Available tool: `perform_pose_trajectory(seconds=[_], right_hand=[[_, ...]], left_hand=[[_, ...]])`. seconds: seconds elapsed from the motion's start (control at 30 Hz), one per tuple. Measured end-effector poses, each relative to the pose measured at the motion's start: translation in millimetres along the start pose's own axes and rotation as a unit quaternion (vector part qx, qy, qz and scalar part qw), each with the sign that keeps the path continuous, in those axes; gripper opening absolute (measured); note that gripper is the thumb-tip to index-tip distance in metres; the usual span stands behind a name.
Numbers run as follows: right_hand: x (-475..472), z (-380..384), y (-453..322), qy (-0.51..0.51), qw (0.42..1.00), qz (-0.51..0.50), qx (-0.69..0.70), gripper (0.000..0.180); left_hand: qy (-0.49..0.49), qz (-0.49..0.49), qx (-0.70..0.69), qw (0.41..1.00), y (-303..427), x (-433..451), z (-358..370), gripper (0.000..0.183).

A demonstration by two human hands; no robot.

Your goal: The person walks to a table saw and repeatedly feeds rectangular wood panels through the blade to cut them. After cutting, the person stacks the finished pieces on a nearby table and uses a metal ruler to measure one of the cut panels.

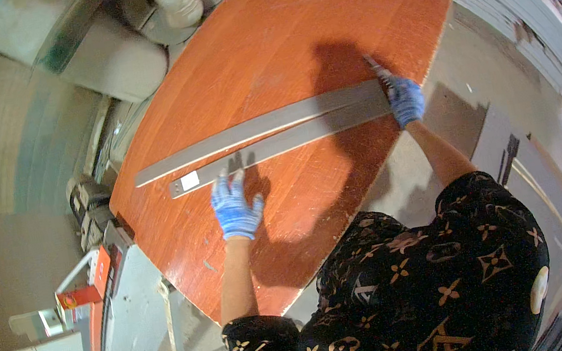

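Two long, narrow grey board strips lie side by side on a reddish-brown wood-grain tabletop (284, 197). The far strip (230, 140) and the near strip (297, 138) draw together towards the right. Near its left end, the near strip bears a white label (190, 180) beside small dark holes. My left hand (236, 208), in a blue and white knit glove, has its fingers spread at that strip's front edge; firm contact is hard to judge. Gloved the same way, my right hand (407, 101) grips a slim pointed hand tool (377, 69) by the strips' right ends. Its exact kind is unclear.
At the lower left stands a machine with an orange part (101, 267) and a grey plate (133, 323). Stacked grey-white boards (517, 19) line the right side. A large grey panel (531, 172) lies at the right, below the table. Pale rounded ducting (174, 1) is behind.
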State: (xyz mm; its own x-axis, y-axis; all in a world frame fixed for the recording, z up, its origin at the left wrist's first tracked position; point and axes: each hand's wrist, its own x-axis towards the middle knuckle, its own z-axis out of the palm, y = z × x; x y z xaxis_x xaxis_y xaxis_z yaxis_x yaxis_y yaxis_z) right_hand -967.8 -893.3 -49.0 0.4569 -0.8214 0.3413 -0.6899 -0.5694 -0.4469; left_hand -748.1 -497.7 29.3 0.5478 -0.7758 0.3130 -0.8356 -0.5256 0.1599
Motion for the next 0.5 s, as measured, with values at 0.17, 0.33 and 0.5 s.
perform_pose_trajectory(seconds=[0.17, 0.33, 0.5], right_hand=[[-53.4, -5.4, -5.7, 0.006, 0.997, -0.045, 0.068, 0.039], [-99.1, -9.0, 11.1, -0.141, 0.956, 0.013, 0.255, 0.032], [-110.1, -47.0, 1.8, -0.295, 0.522, 0.282, 0.749, 0.036]], left_hand=[[-0.074, 0.051, -0.030, 0.996, 32.8, -17.6, 27.2, 0.070], [-0.069, 0.101, -0.051, 0.991, 52.8, -8.9, 39.5, 0.072], [-0.118, 0.089, -0.027, 0.989, 56.3, 15.4, 70.2, 0.072]])
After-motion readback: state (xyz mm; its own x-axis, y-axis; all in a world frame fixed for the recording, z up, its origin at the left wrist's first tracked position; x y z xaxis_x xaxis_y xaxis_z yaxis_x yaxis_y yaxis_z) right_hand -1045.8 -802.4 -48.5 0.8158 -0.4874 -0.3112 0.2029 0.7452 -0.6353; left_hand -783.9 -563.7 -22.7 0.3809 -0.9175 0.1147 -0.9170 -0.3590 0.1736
